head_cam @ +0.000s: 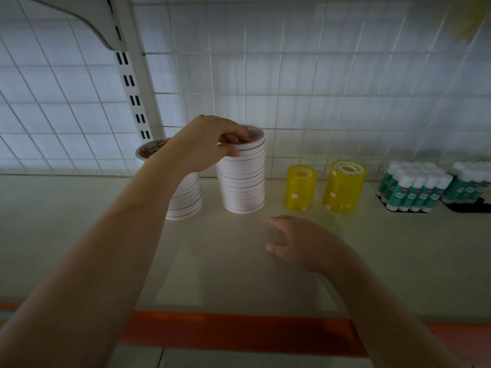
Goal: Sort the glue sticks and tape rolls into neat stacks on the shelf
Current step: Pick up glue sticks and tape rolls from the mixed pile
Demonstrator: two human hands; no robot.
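Tall stack of white tape rolls (243,179) stands upright on the shelf (372,248), long axis vertical, roll holes facing up. Left hand (204,144) is on its top — fingers (235,136) curled over the rim of the uppermost roll, thumb pressed against the stack's near side a roll or two lower, so the top rolls are pinched between thumb and fingers.

Just left of those fingers, partly hidden behind the left wrist, a second white tape stack (186,197), shorter, also upright, leaning a little; its top roll shows brownish print inside.

Right hand (297,243) hovers low over the shelf, nearer the camera than the stacks and to the right of the left hand's fingers. Fingers loosely spread and slightly bent, holding nothing; blurred, so whether it touches the shelf is unclear.

Right of the gripped stack — two stacks of yellow transparent tape rolls: shorter one (301,189), then a taller one (345,185), both upright, apart from each other.

Farther right, glue sticks (414,188) with white caps and teal labels stand upright, packed in a block on a black tray; a second block (467,184) sits beside it at the frame edge.

White wire grid (292,88) backs the shelf; an orange strip (239,330) runs along its front edge.
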